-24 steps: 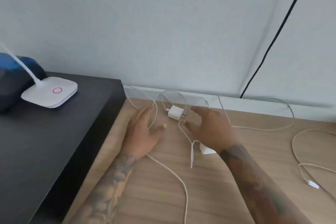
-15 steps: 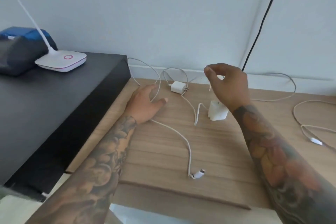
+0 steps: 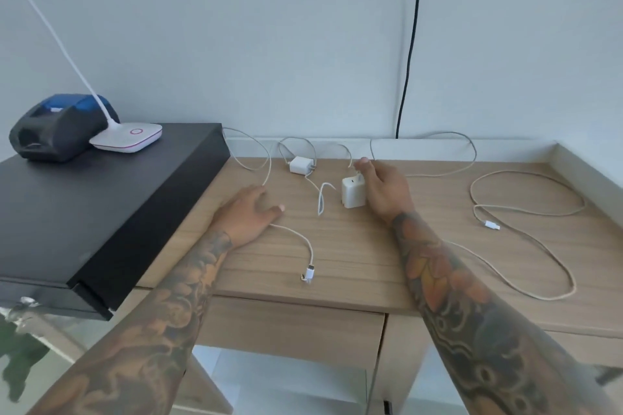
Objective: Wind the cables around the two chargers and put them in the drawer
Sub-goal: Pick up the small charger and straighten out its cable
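A small white charger [image 3: 301, 165] lies near the wall on the wooden desk [image 3: 354, 266]. A larger white charger [image 3: 353, 193] stands upright in front of it. My right hand [image 3: 386, 190] cups the larger charger from the right, thumb above its top and fingers hidden behind it. My left hand [image 3: 247, 214] rests flat on a white cable [image 3: 301, 239] that ends in a connector [image 3: 308, 272]. A second, long white cable [image 3: 526, 209] loops over the right of the desk. A closed drawer front [image 3: 290, 327] sits under the desk edge.
A black box [image 3: 101, 212] stands on the left, touching the desk, with a dark printer [image 3: 57, 128] and a white lamp base [image 3: 129, 137] on it. A black cord [image 3: 409, 44] runs down the wall. A raised rim [image 3: 583, 172] borders the desk's right side.
My right hand came down from the air onto the right side of the larger charger. My left hand stayed flat on the cable. The view pulled back and the drawer front came into sight.
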